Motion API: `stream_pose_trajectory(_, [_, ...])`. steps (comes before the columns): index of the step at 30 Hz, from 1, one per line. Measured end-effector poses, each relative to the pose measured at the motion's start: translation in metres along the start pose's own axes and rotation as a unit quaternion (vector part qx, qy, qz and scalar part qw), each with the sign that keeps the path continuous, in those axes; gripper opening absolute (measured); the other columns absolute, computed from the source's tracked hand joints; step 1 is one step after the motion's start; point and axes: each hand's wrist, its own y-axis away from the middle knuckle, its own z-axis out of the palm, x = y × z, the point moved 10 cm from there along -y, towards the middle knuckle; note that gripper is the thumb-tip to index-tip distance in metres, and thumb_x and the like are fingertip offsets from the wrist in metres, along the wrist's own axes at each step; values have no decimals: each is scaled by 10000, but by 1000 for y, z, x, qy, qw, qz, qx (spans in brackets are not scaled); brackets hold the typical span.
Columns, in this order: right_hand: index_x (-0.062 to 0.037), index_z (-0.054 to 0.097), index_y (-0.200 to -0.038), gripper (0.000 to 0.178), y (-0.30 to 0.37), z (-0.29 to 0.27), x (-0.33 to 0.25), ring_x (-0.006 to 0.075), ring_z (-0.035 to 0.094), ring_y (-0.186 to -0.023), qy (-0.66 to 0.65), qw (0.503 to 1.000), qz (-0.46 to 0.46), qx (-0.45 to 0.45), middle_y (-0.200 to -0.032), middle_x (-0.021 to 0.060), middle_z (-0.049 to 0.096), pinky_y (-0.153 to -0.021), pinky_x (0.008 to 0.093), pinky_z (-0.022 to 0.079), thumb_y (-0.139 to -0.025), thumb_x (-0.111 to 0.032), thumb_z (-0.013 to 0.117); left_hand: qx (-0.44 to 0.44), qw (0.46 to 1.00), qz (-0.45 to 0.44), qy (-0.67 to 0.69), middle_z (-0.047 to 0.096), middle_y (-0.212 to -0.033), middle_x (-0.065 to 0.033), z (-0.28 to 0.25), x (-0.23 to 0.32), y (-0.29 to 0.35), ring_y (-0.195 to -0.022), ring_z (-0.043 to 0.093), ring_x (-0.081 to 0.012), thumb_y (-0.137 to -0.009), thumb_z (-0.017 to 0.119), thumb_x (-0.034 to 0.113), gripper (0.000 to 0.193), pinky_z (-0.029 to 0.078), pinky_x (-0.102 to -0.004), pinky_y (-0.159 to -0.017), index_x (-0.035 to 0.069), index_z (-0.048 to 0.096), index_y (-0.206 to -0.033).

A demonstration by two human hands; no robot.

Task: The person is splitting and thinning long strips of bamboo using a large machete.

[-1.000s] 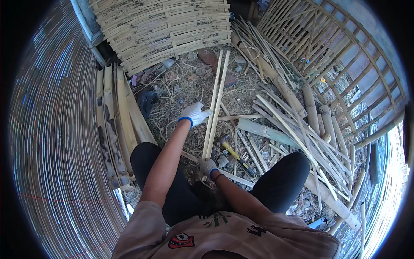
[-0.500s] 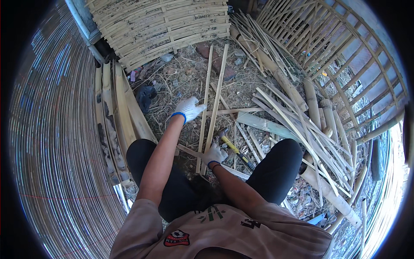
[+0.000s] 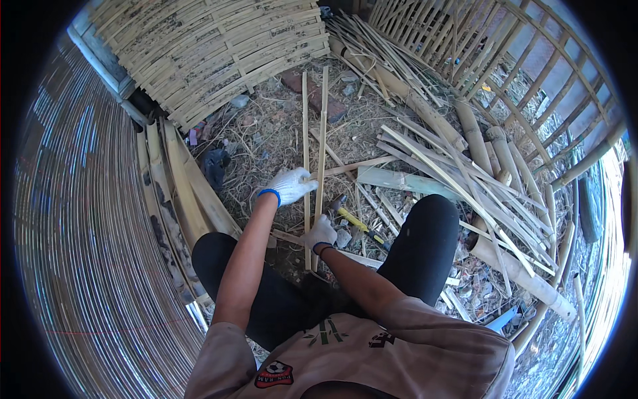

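Two pale bamboo strips stand side by side before me: a left strip (image 3: 306, 126) and a right strip (image 3: 323, 126), their lower ends between my knees. My left hand (image 3: 287, 187), in a white glove with a blue cuff, is closed at mid-length, its fingers pinched round the left strip and reaching the edge of the right one. Lower down, my right hand (image 3: 321, 232), also gloved, is closed round the right strip near its bottom end. Just right of that hand lies a hammer (image 3: 357, 221) with a yellow handle.
A woven bamboo panel (image 3: 212, 50) leans at the back left. Split bamboo pieces (image 3: 183, 183) lie at my left. On the right are a heap of strips (image 3: 458, 183), bamboo poles (image 3: 432, 116) and a bamboo lattice (image 3: 531, 80). A brick (image 3: 332, 106) rests behind.
Both strips have swung more upright and closer together. My left hand sits slightly lower along them, and my right hand has moved up and left onto the right strip. The whole view has shifted slightly.
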Motion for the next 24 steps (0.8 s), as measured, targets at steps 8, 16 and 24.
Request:
stream_pose_trajectory(8, [0,590,-1068,486,-77,44,42,333,695,-905,-214,976,-2,-37,-925,210,693,-793,407,549,-762,-349,735,-29,999,27,25,611,-1272,-209,5,40,7,-1166,598,-328,-854,640,563,699,458,-388,-995,37,561,-1306])
stream_pose_trajectory(16, [-33,646,-1044,372,-52,-18,-47,280,663,-856,-641,756,-98,-90,-927,141,684,-787,391,520,-914,-364,539,94,993,-54,36,548,-1275,-292,22,22,1,-1169,549,-437,-808,678,515,730,445,-480,-995,7,506,-1304])
stream_pose_trajectory(24, [-6,545,-1177,221,-40,-147,-23,166,624,-823,-642,711,-237,162,-1001,86,631,-751,291,535,-1002,-115,467,231,919,288,139,536,-1322,-213,-2,123,37,-1208,527,-395,-861,667,208,620,432,-431,-1026,102,425,-1422])
